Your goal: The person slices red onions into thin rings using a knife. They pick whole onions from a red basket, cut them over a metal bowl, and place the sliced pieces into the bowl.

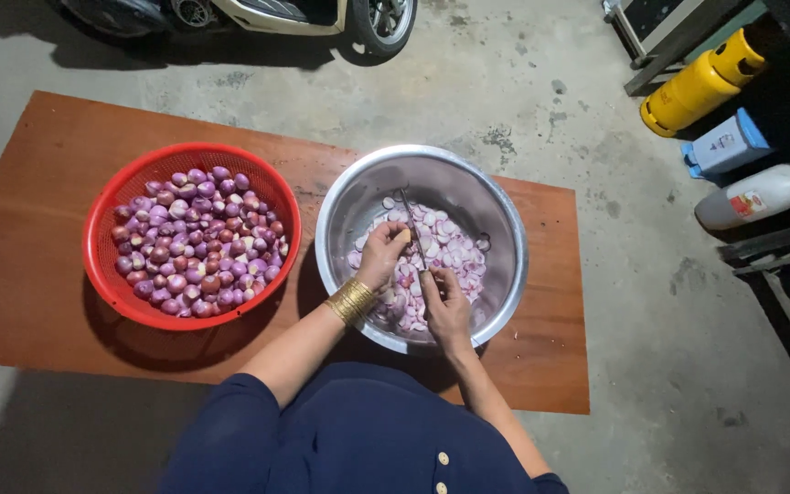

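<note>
Both hands are over a large steel bowl [505, 229] that holds several pale purple shallot slices [454, 252]. My left hand [382, 254], with gold bangles on the wrist, pinches a small shallot piece [403, 235] at its fingertips. My right hand [447, 306] grips the handle of a thin knife [411, 224], whose blade runs up beside the shallot piece. To the left stands a red plastic basket [102, 242] filled with whole peeled purple shallots [198, 242].
Bowl and basket rest on a brown wooden board [38, 256] laid on a concrete floor. A scooter wheel [382, 20] is at the top. A yellow canister [699, 84], a blue-capped container [726, 144] and a white bottle [759, 196] lie at right by dark metal frames.
</note>
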